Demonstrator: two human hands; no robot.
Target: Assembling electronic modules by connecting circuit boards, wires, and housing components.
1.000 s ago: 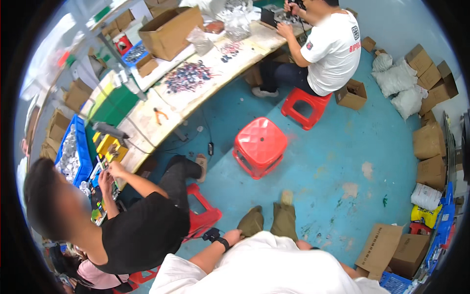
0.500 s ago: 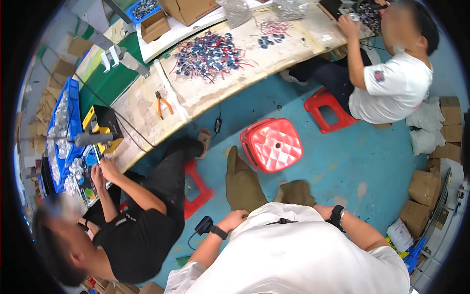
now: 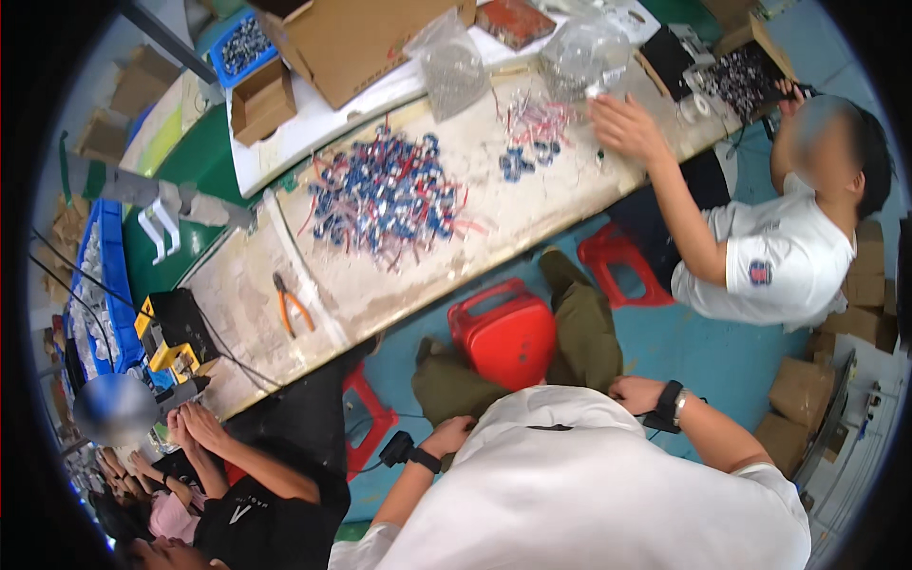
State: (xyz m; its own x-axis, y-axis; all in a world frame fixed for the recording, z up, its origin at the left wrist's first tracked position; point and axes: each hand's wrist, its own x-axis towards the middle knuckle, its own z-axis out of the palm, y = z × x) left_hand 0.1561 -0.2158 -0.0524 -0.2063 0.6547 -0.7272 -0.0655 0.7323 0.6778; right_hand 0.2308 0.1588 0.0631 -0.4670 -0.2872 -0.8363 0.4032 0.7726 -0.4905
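Observation:
At the left side of my white shirt (image 3: 579, 475), my left hand (image 3: 448, 437) is closed beside the olive trousers (image 3: 451, 380). A black strapped device (image 3: 399, 449) is on that wrist. My right hand (image 3: 638, 393) is closed at the other side of the shirt, below a black strap and a watch (image 3: 678, 404). Cloth and the angle hide the fingertips of both, so what they grip cannot be made out. Between my legs stands a red plastic stool (image 3: 508, 337), nearest to both hands.
The worktable (image 3: 380, 294) ahead bears a heap of small blue parts with red wires (image 3: 380, 199), orange-handled pliers (image 3: 293, 306), a smaller wire pile (image 3: 534, 123) and an open carton (image 3: 264, 103). Co-workers sit left and right, the right one (image 3: 779, 256) on a red stool (image 3: 622, 266).
I have come closer to the table, and the stool now stands between my legs. My hands stay by my sides. The right co-worker's arm now reaches over the table toward the smaller pile.

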